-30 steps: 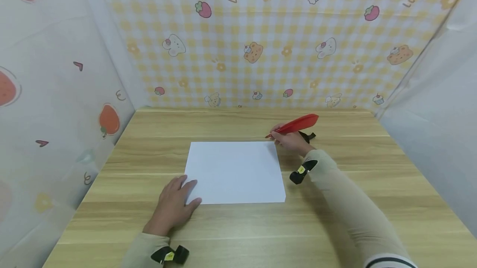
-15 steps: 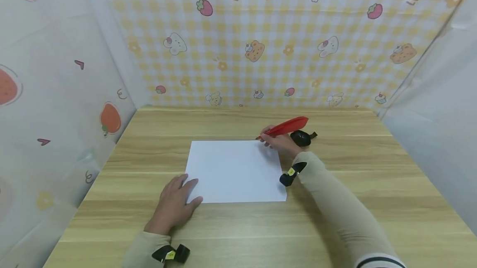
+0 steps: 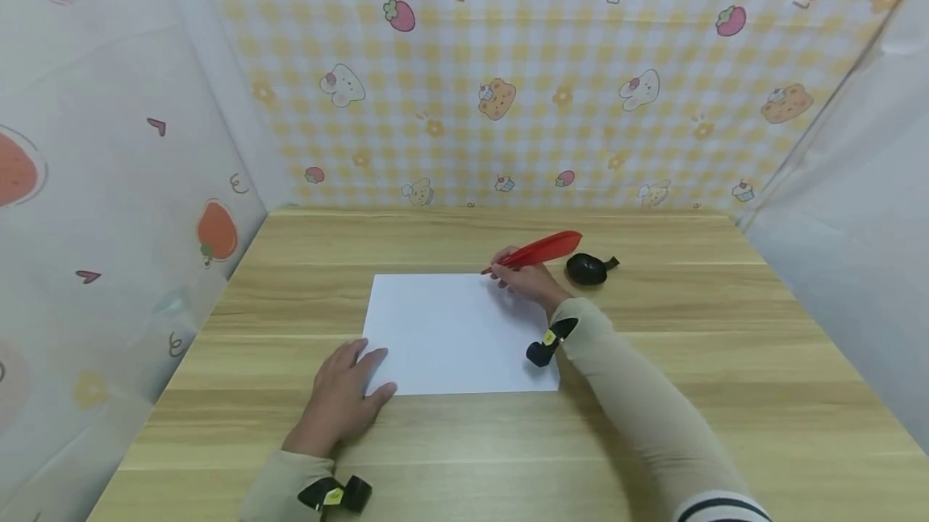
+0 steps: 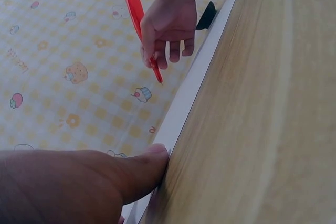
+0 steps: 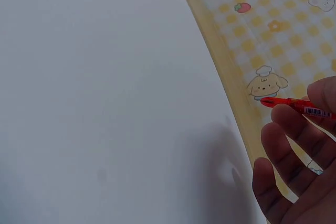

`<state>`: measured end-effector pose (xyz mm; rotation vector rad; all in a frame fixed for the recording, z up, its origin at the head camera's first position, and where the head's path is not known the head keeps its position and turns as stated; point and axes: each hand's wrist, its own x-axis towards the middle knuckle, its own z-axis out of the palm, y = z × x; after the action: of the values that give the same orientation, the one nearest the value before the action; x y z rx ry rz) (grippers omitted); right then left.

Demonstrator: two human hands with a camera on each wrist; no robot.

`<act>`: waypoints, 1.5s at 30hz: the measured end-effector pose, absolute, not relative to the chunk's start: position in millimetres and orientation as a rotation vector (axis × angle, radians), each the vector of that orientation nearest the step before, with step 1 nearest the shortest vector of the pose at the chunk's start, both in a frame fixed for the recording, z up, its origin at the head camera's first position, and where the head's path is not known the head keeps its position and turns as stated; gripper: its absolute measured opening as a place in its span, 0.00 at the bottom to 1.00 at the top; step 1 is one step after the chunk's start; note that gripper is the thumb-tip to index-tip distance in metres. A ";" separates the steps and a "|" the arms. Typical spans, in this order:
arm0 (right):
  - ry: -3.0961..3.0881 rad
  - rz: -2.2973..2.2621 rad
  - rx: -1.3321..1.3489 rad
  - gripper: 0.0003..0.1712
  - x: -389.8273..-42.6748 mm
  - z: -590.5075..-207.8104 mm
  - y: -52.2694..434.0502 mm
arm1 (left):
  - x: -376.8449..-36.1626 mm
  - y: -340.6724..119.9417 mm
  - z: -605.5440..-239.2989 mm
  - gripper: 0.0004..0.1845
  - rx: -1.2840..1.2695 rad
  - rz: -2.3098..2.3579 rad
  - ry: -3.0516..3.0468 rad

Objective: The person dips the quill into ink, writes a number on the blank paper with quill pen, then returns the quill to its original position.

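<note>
Now, sheet: white paper (image 3: 457,332) lies flat mid-table (image 3: 653,425), blank.
Left hand (image 3: 341,401): fingers flat, pressing the paper's near-left corner.
Right hand (image 3: 526,280): pinching red feather pen (image 3: 533,251) over the paper's far-right corner.
Inkpot (image 3: 586,269): just right of the paper.
Progress: nothing written yet.

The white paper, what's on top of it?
On the white paper, the left hand presses the near left corner with flat fingers. The right hand holds a red feather pen over the far edge. No writing shows; paper beneath the hands is hidden.
</note>
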<state>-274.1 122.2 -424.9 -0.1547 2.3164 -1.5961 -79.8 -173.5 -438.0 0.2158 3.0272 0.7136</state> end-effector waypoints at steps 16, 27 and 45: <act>2.313 -1.669 -0.152 0.08 -269.2 -432.1 97.5 | -79.8 -173.3 -438.2 0.30 0.215 0.702 3.020; 2.285 -1.695 -0.121 0.07 -270.6 -432.8 84.0 | -80.6 -175.0 -442.0 0.29 0.231 0.711 3.037; 2.338 -1.735 -0.121 0.06 -271.1 -441.9 64.2 | -82.6 -175.3 -447.6 0.29 0.241 0.712 3.064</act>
<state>-271.1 64.2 -441.9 -0.1206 2.3380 -1.7351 -82.6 -175.3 -447.6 0.2408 3.0637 0.7117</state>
